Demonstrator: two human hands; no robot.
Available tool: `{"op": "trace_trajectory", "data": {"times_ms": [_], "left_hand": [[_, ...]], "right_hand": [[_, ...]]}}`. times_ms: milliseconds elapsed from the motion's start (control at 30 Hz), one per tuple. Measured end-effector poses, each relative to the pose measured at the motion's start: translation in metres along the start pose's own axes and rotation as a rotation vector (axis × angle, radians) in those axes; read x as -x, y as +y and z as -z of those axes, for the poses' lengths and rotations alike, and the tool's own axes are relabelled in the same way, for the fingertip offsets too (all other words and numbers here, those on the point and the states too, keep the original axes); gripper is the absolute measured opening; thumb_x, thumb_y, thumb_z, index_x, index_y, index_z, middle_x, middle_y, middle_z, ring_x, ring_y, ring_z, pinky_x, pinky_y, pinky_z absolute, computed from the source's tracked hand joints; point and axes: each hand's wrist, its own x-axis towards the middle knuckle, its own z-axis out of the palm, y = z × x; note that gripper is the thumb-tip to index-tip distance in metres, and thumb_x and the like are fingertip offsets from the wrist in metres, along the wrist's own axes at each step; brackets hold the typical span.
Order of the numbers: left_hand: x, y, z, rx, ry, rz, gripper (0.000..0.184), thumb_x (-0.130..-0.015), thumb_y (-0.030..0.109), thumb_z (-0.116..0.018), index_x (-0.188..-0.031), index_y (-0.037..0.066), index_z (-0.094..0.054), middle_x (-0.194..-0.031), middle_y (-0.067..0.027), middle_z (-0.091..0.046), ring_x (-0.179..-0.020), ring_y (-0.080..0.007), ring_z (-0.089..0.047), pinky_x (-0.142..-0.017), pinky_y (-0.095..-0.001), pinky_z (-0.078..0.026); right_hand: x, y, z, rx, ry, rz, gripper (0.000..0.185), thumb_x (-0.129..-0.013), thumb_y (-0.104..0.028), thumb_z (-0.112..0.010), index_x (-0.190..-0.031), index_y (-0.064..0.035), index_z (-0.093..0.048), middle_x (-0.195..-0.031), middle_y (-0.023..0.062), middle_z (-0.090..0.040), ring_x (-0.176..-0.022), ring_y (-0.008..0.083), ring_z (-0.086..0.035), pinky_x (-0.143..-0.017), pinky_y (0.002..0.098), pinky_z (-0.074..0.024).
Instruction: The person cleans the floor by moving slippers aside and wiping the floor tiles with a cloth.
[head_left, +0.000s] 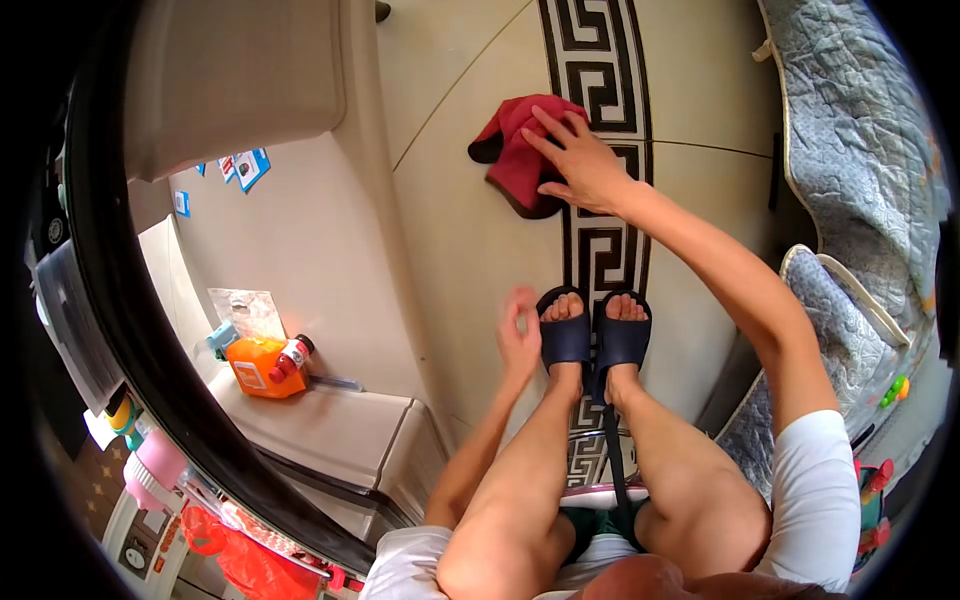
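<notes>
A crumpled red cloth item with black parts (515,165) lies on the tiled floor, partly over the black key-pattern border; its exact kind is unclear. My right hand (580,165) rests on its right side with the fingers spread, covering part of it. Beside my left foot is my left hand (518,340), slightly blurred, its fingers loosely apart and holding nothing. Dark blue slippers (567,340) are on my feet.
To the left stands a beige cabinet (330,240), with an orange packet (255,368) and a small red bottle (292,358) on its lower ledge. A grey quilted cover (850,130) hangs along the right. A red plastic bag (255,560) is at lower left.
</notes>
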Motion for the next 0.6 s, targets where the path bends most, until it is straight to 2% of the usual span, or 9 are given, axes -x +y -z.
{"op": "trace_trajectory", "data": {"times_ms": [100, 133, 233, 300, 333, 400, 467, 567, 600], "left_hand": [[-0.098, 0.064, 0.002, -0.157, -0.016, -0.316, 0.038, -0.086, -0.007, -0.049, -0.123, 0.001, -0.055, -0.136, -0.0206, -0.048, -0.126, -0.0366, -0.046, -0.106, -0.0398, -0.036], [-0.125, 0.081, -0.001, -0.160, -0.024, -0.388, 0.045, -0.084, -0.007, -0.049, -0.129, 0.001, -0.051, -0.142, -0.0212, -0.042, -0.132, -0.0372, -0.040, -0.109, -0.0401, -0.033], [-0.169, 0.070, -0.015, -0.316, -0.148, -0.561, 0.064, -0.079, -0.009, -0.051, -0.141, 0.004, -0.042, -0.148, -0.0195, -0.036, -0.138, -0.0359, -0.033, -0.114, -0.0420, -0.029], [-0.153, 0.046, -0.017, -0.395, -0.223, -0.535, 0.068, -0.079, -0.009, -0.052, -0.144, 0.003, -0.037, -0.150, -0.0195, -0.033, -0.141, -0.0369, -0.029, -0.115, -0.0435, -0.027], [-0.139, 0.036, -0.017, -0.434, -0.259, -0.516, 0.070, -0.078, -0.009, -0.053, -0.145, 0.002, -0.035, -0.151, -0.0196, -0.032, -0.142, -0.0374, -0.027, -0.115, -0.0443, -0.027], [-0.100, 0.030, -0.012, -0.483, -0.286, -0.495, 0.065, -0.079, -0.009, -0.052, -0.142, -0.003, -0.036, -0.151, -0.0205, -0.032, -0.141, -0.0395, -0.027, -0.115, -0.0455, -0.027], [-0.091, 0.026, -0.014, -0.556, -0.304, -0.509, 0.064, -0.078, -0.008, -0.051, -0.141, -0.006, -0.036, -0.151, -0.0211, -0.032, -0.141, -0.0406, -0.027, -0.115, -0.0465, -0.026], [-0.115, 0.027, -0.027, -0.663, -0.308, -0.615, 0.065, -0.077, -0.009, -0.049, -0.141, -0.006, -0.036, -0.150, -0.0217, -0.032, -0.142, -0.0411, -0.026, -0.115, -0.0481, -0.026], [-0.142, 0.035, -0.036, -0.676, -0.303, -0.668, 0.066, -0.076, -0.010, -0.048, -0.140, -0.007, -0.037, -0.150, -0.0219, -0.033, -0.142, -0.0412, -0.026, -0.115, -0.0486, -0.027]], "right_hand": [[0.005, -0.007, -0.024, -0.012, 0.028, -0.041, 0.090, -0.070, -0.012, -0.077, -0.148, -0.0156, -0.032, -0.156, 0.0118, -0.021, -0.131, 0.0445, -0.035, -0.102, 0.0492, -0.0443], [0.011, -0.013, -0.028, -0.034, 0.046, -0.037, 0.086, -0.069, -0.007, -0.075, -0.146, -0.0130, -0.036, -0.155, 0.0121, -0.025, -0.131, 0.0449, -0.036, -0.104, 0.0484, -0.0431], [0.036, -0.020, -0.041, -0.116, -0.046, 0.115, 0.073, -0.071, -0.002, -0.068, -0.139, -0.0076, -0.043, -0.147, 0.0170, -0.037, -0.130, 0.0433, -0.037, -0.103, 0.0469, -0.0421], [0.058, -0.018, -0.041, -0.401, 0.029, 0.193, 0.068, -0.071, 0.002, -0.063, -0.136, -0.0065, -0.046, -0.142, 0.0170, -0.042, -0.129, 0.0429, -0.039, -0.102, 0.0468, -0.0423], [0.072, -0.018, -0.034, -0.576, 0.040, 0.124, 0.067, -0.070, 0.005, -0.060, -0.135, -0.0066, -0.047, -0.142, 0.0164, -0.042, -0.129, 0.0426, -0.040, -0.103, 0.0462, -0.0415], [0.104, -0.006, -0.026, -0.367, 0.148, 0.041, 0.066, -0.072, 0.003, -0.061, -0.136, -0.0062, -0.046, -0.142, 0.0180, -0.042, -0.129, 0.0430, -0.040, -0.106, 0.0475, -0.0378], [0.143, 0.012, -0.035, -0.130, 0.171, -0.182, 0.071, -0.077, -0.004, -0.065, -0.143, -0.0049, -0.038, -0.150, 0.0215, -0.031, -0.138, 0.0434, -0.029, -0.112, 0.0520, -0.0281], [0.165, 0.018, -0.042, 0.090, 0.014, -0.341, 0.080, -0.081, -0.016, -0.067, -0.148, -0.0024, -0.027, -0.157, 0.0233, -0.014, -0.144, 0.0433, -0.014, -0.115, 0.0571, -0.0180], [0.164, 0.018, -0.044, 0.086, -0.041, -0.361, 0.087, -0.082, -0.024, -0.068, -0.151, -0.0012, -0.019, -0.159, 0.0221, -0.004, -0.146, 0.0435, -0.002, -0.115, 0.0588, -0.0133]]}}
